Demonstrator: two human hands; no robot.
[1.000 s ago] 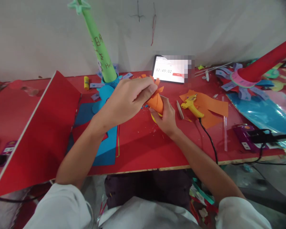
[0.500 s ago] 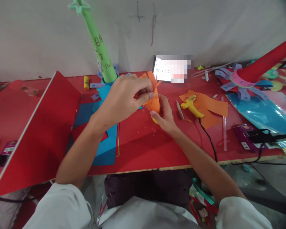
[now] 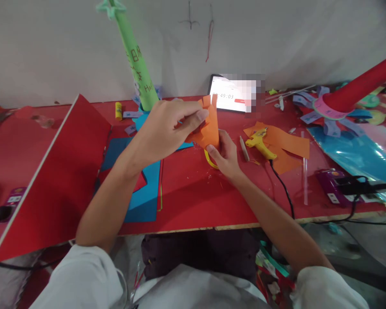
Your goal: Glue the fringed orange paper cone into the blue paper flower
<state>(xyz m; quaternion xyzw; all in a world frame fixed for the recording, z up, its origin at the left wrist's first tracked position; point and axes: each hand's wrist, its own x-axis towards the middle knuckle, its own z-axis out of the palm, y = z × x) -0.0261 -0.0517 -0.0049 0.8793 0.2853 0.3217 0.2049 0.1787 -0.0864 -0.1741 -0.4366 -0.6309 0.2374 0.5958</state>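
Observation:
Over the middle of the red table (image 3: 193, 193), both hands are on a curled piece of orange paper (image 3: 211, 128) with cut strips along its upper edge. My left hand (image 3: 173, 122) is closed, pinching the strips between thumb and fingers near the top. Lower down, my right hand (image 3: 225, 156) is closed around the paper's base, thumb in front. Just below the orange paper shows a yellow curved handle or ring (image 3: 209, 159), partly hidden by the right hand. To the right lie a yellow glue gun (image 3: 260, 143) and a small pale stick-like tool (image 3: 244, 149).
Orange paper offcuts (image 3: 292, 143) lie under the glue gun, its black cord running off the front edge. Blue sheets (image 3: 144, 206) and a propped red board (image 3: 61, 180) are at left. A green paper cone (image 3: 138, 64), a screen (image 3: 228, 94) and a red cone (image 3: 363, 86) stand behind.
The orange paper has turned a little in my hands, so more of its side shows. More of the yellow ring is visible below it. My left fingers still pinch the strips.

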